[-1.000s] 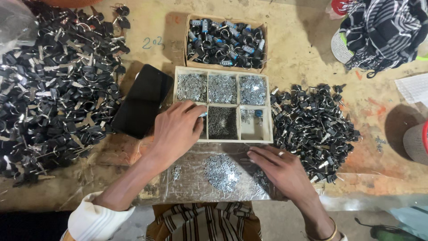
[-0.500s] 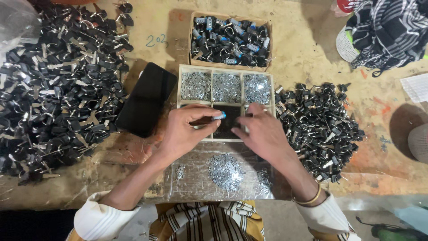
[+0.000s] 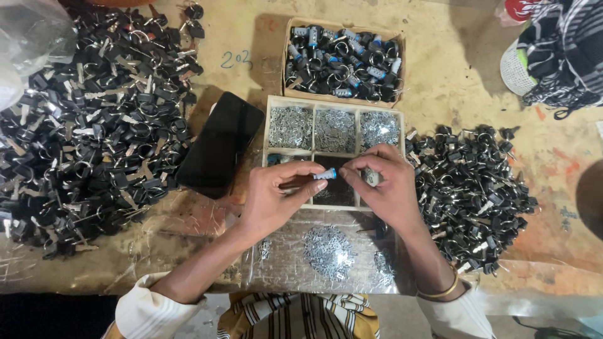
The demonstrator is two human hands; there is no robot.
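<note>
Over a crowded bench (image 3: 452, 81), the left hand (image 3: 270, 201) and right hand (image 3: 386, 188) meet above a divided wooden tray (image 3: 271, 129), both pinching a small blue-tipped cylinder (image 3: 325, 174) between fingertips at the centre of the frame. Open room is scarce: a heap of black keys (image 3: 88, 132) fills the 9 o'clock side, a smaller key pile (image 3: 477, 194) sits at 3 o'clock, and a box of cylinders (image 3: 342, 59) closes off 12 o'clock. A black phone (image 3: 220, 144) lies just beside the tray's left edge. At 6 o'clock a clear plastic sheet (image 3: 282, 251) carries a scatter of tiny metal pieces (image 3: 328, 251). The hands cover the tray's lower compartments, so what lies there is hard to make out; a patterned cloth (image 3: 565, 50) at 2 o'clock is cut off by the frame. Half a second earlier the hands were slightly lower left of here; they have since drawn together over the tray's lower row.
</note>
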